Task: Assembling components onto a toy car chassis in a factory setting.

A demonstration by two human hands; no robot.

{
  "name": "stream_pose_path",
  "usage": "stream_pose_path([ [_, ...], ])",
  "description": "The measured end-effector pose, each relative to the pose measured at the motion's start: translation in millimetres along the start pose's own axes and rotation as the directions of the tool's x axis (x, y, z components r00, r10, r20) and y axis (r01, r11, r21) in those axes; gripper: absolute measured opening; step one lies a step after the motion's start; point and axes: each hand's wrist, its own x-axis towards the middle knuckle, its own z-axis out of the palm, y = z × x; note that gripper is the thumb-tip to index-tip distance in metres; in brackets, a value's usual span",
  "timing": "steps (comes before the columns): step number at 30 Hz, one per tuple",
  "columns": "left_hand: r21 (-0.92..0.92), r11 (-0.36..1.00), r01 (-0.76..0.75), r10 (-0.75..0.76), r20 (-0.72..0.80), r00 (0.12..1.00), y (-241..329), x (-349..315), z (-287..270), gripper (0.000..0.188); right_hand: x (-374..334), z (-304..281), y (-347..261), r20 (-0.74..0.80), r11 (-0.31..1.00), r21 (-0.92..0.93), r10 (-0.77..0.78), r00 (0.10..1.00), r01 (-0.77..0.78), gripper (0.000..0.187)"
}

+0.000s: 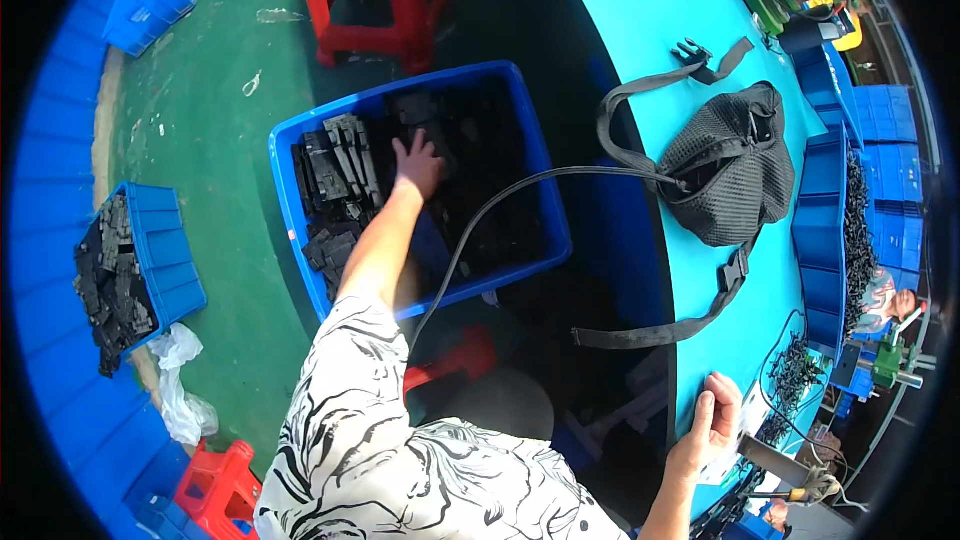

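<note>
Patterned white shirt [345, 380] fills the lower centre. Left hand [420, 168], fingers spread, overlies flat, elongated black parts [324, 168] in the blue crate [284, 190], upper centre; shadow obscures those at right. Right hand [710, 422], lower right, is curled, contents unclear.

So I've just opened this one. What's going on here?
A person is reaching with the left hand into a big blue bin of black parts; the hand is spread open over them, and whether it touches any is unclear. The right hand is loosely curled at the turquoise table, near small black pieces; I can't tell whether it holds anything. A black mesh bag lies on the table, with a dark cable running from it toward the person.
</note>
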Motion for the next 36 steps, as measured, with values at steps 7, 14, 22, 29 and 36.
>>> stream_pose_path([
  [7,-0.083,0.996,0.016,0.006,0.255,0.967,-10,-4,-5,0.056,-4,-4,1,-0.007,1.000,0.016,0.020,1.000,-0.020,0.016],
  [14,-0.336,0.942,0.013,-0.072,-0.163,0.984,0,-31,14,0.053,-1,-1,5,0.007,0.999,0.046,-0.013,1.000,0.013,0.016],
  [22,-0.441,0.856,-0.270,0.175,-0.244,0.954,95,-217,53,0.044,1,-1,0,-0.012,0.998,0.062,-0.016,1.000,0.016,0.015],
  [29,-0.032,0.999,0.027,-0.020,0.204,0.979,87,-195,152,0.016,-2,-1,-1,0.006,0.986,0.169,-0.010,1.000,0.009,0.014],
  [36,-0.100,0.993,-0.062,0.074,0.112,0.991,93,-181,104,0.016,-5,-10,11,-0.037,0.986,0.165,-0.014,0.999,0.020,0.010],
])
